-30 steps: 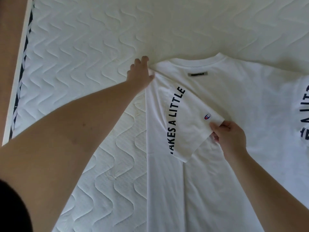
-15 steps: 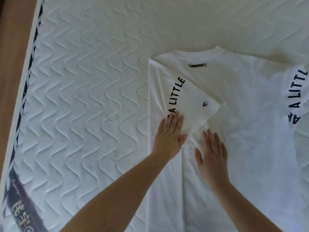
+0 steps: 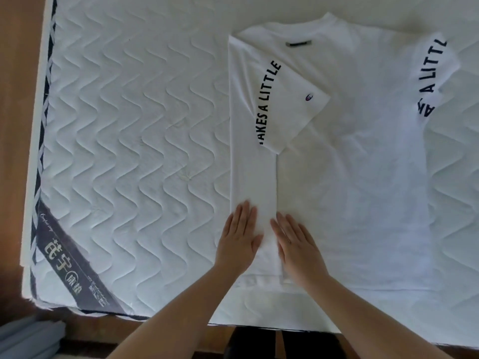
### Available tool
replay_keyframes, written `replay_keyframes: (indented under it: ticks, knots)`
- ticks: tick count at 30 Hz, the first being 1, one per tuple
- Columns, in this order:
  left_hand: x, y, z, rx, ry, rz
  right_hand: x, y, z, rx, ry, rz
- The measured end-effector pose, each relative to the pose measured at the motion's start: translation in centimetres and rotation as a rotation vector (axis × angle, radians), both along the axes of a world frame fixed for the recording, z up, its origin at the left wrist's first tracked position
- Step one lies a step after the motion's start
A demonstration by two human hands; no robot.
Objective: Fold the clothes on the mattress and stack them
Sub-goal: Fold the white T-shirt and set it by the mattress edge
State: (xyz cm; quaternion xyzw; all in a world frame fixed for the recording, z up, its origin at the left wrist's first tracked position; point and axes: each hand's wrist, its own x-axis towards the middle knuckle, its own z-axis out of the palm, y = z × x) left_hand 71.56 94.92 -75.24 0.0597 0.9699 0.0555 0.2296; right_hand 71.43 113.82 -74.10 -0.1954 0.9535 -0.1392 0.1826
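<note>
Hands [image 3: 239, 237] lower now — shirt [image 3: 350, 177] beneath.

Bare forearms, no sleeves; hands [image 3: 269, 242] ringless.

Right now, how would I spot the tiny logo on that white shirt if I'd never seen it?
Start at the white T-shirt spread on the quilted mattress. Find its folded-in sleeve on the left, printed "TAKES A LITTLE". The small logo sits near that sleeve's pointed corner, the only coloured mark, unlike the black lettering and the dark neck label.
</note>
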Motion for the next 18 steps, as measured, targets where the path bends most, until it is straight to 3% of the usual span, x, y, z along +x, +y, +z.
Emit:
replay_keyframes:
  ticks: [6, 13, 18]
  knots:
    - [6.7, -0.7, 1.8, -0.022, -0.093, -0.178, 5.9, 0.4, 1.8, 0.090, -0.142, 0.006]
    - [8.7, -0.6, 5.0, 0.000, -0.363, -0.459, 10.4, 2.7, 3.7, 0.212, -0.414, 0.121]
    - [5.7, 0.2, 7.9, -0.015, -0.389, -0.507, 10.0, 5.2, 6.8, 0.263, -0.387, -0.056]
